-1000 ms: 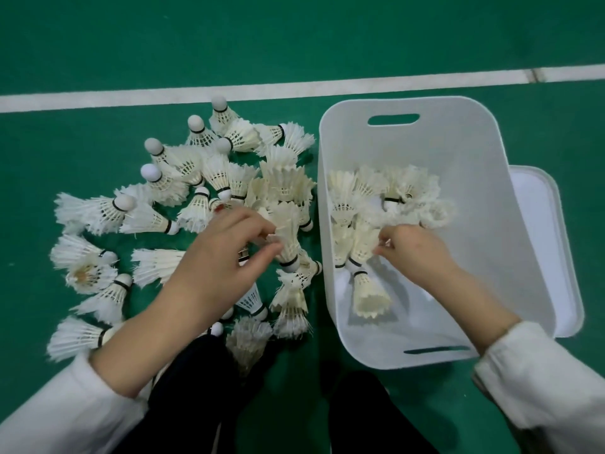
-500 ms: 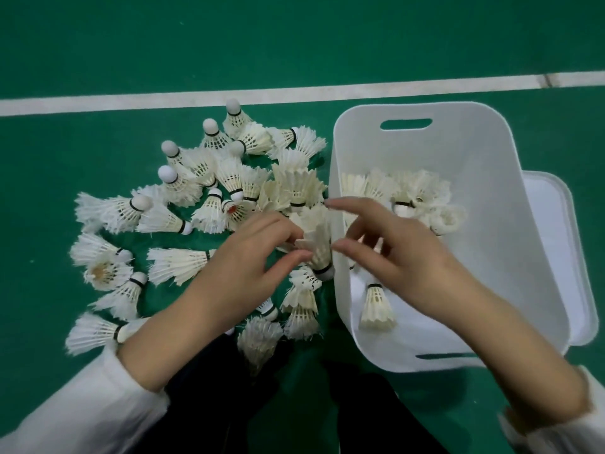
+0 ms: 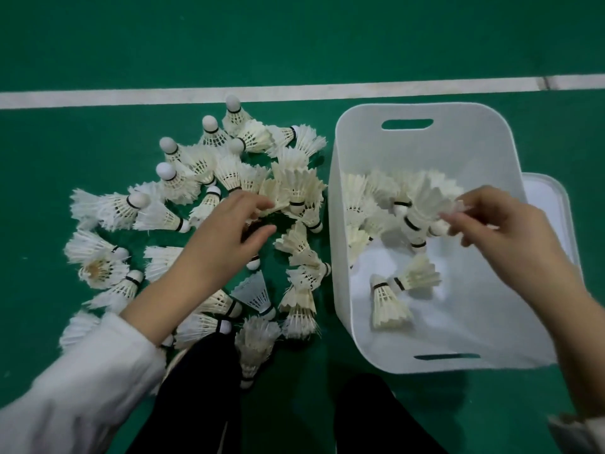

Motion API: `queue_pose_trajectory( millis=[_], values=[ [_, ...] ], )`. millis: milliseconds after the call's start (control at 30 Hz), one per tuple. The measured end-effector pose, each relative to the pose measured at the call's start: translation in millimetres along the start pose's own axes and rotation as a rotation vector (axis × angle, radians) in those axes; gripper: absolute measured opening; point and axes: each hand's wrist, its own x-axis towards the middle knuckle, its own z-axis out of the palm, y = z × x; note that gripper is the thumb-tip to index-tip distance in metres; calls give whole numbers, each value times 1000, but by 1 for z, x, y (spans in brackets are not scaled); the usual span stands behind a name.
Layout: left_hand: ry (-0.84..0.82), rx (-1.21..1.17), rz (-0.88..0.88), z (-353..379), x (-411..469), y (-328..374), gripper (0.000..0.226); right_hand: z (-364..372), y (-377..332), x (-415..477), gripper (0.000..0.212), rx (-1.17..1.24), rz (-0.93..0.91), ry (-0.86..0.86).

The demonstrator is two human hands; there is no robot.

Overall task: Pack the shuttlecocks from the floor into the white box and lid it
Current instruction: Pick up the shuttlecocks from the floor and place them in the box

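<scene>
1. Green court floor is being used as the work surface, with a white line running across its far side.
2. On the right, the white box is standing open on the floor. Its lid is lying flat beyond the box's right wall and is partly hidden by it.
3. Over the far half of the box, the right hand is being held in the air. Its fingertips are pinching the held shuttlecock near the cork end, feathers pointing up and left. Motion blur is hiding the exact grip.
4. Below that hand, the packed shuttlecocks are lying bunched against the box's far-left wall. Two more are lying nearer on the box bottom.
5. Just left of the box, the loose shuttlecocks are lying in a pile on the floor.
6. Over the middle of that pile, the left hand is being held palm down. Thumb and fingers are apart, and nothing is being clamped. The fingertips are touching one feather skirt.
7. Between the left forearm and the box, a plastic shuttlecock is lying.
8. At the near edge, dark trouser legs are showing.
</scene>
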Motion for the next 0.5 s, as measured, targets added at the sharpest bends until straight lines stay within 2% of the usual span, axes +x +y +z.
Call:
queue_pose_trajectory(
  millis=[133,200,300,400,433,500],
  values=[
    [-147,194,24,38,11,-26,46,17,31,9,16,-155,117,-149],
    [-173,290,18,49,14,-34,51,36,39,16,11,-263,118,-240],
    [-242,359,-40,56,16,-45,49,62,52,26,9,-481,91,-361],
    [-381,447,-67,59,15,-54,40,74,63,33,11,-601,102,-372],
    [-384,449,-58,60,13,-57,38,75,65,34,12,-609,112,-360],
    [-273,418,-31,59,9,-59,37,74,65,35,14,-623,116,-350]
  ],
)
